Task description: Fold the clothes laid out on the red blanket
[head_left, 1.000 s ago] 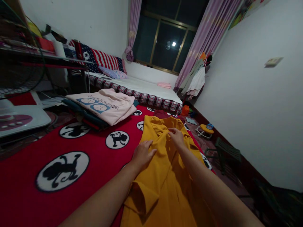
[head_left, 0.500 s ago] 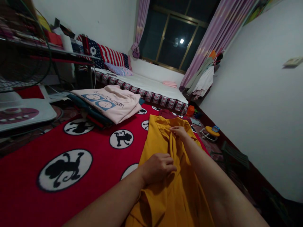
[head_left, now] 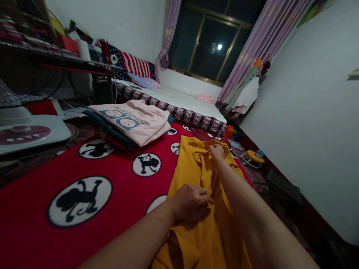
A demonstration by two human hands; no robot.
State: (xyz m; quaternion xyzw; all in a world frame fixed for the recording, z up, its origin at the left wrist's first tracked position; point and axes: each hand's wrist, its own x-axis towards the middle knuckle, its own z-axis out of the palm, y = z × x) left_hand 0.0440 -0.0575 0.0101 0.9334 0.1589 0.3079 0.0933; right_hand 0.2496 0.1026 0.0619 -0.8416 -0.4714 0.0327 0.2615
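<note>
A mustard-yellow garment lies lengthwise on a red blanket, its creased cloth running down towards me; I cannot tell its exact kind. My left hand is closed with curled fingers on the middle of the yellow cloth. Farther up, near the garment's far edge, my right hand pinches the fabric, its fingertips partly hidden. Just beyond that edge lies a dark red folded cloth.
To the left sits a folded stack topped by a pink printed sweatshirt. A fan base and a cluttered desk stand farther left. Behind is a bed; at right are a yellow-seated stool and a dark folding chair.
My right hand has shifted slightly right and up along the far part of the yellow garment. My left hand stays on the middle cloth. The view has turned a little.
</note>
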